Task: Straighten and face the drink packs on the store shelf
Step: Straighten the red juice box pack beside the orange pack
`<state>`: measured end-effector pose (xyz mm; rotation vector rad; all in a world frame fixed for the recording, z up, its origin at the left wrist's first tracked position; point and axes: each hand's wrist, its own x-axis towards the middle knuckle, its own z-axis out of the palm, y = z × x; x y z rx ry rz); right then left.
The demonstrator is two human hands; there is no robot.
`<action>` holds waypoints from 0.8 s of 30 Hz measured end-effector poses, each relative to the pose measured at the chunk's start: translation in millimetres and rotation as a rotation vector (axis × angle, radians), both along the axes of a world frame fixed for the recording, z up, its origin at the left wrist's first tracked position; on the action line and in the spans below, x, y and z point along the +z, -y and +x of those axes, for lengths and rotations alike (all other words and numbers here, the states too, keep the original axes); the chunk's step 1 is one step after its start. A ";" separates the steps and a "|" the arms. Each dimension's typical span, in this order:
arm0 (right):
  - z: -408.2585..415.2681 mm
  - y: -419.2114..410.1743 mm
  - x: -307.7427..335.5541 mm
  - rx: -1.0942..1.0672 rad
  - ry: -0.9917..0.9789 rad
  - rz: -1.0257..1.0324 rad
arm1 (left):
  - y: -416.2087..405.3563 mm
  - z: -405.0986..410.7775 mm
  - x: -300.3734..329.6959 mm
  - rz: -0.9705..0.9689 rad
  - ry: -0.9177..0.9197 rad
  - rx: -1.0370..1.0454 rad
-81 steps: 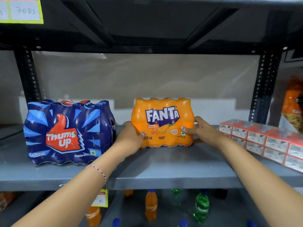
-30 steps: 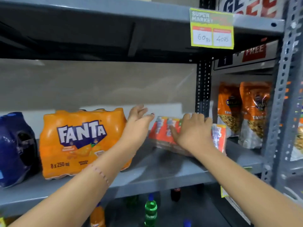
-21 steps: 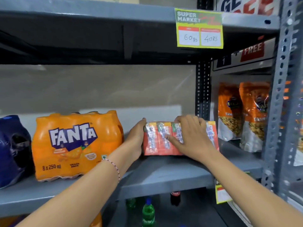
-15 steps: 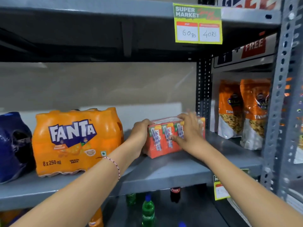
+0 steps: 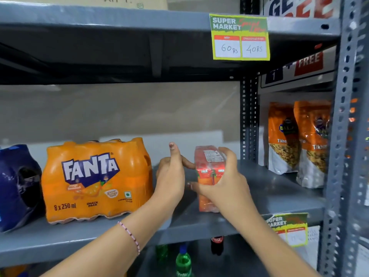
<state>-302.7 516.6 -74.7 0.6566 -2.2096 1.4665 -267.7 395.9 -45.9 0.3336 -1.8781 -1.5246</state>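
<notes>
A red-orange shrink-wrapped pack of small juice cartons [image 5: 207, 172] stands with its narrow end toward me on the grey shelf [image 5: 275, 196]. My right hand [image 5: 223, 184] wraps its front and right side. My left hand [image 5: 171, 174] is beside the pack's left side, thumb up, fingers reaching behind it. Left of my hands the orange Fanta pack [image 5: 95, 178] faces forward. A dark blue Thums Up pack [image 5: 18, 186] is cut off at the left edge.
Orange snack pouches [image 5: 299, 140] stand in the bay to the right, behind a perforated upright [image 5: 247, 118]. A price tag [image 5: 239, 37] hangs from the upper shelf, another tag [image 5: 287, 228] from this shelf's edge. Loose bottles [image 5: 183, 262] stand below.
Both hands left the Fanta pack and went right to the carton pack. They turned it from broadside to narrow end forward and pulled it toward the shelf's front.
</notes>
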 end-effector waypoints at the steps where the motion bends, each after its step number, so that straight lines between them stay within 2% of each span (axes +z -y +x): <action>1: 1.4 2.8 -3.6 -0.070 -0.064 0.035 | -1.2 -0.8 1.5 0.018 0.009 -0.013; 4: -9.3 -2.4 -2.1 -0.036 -0.075 0.008 | 7.3 -10.4 18.4 0.103 0.110 -0.052; 9: -46.5 -55.0 8.2 0.411 0.223 -0.169 | 26.1 -40.5 23.5 0.163 0.251 0.026; 11: -65.4 -70.2 7.2 0.517 0.346 -0.249 | 30.1 -48.1 16.5 0.167 0.269 0.075; 13: -83.5 -76.7 5.9 0.510 0.415 -0.308 | 34.2 -48.8 8.6 0.178 0.246 0.108; 18: -109.9 -66.8 -0.1 0.247 0.421 -0.478 | 36.3 -47.1 -0.9 0.159 0.187 0.081; 21: -111.6 -48.7 1.0 0.157 0.366 -0.414 | 39.1 -49.4 8.8 0.209 0.190 0.006; 24: -110.8 -44.0 9.4 0.215 0.414 -0.427 | 41.5 -46.8 17.1 0.182 0.222 -0.028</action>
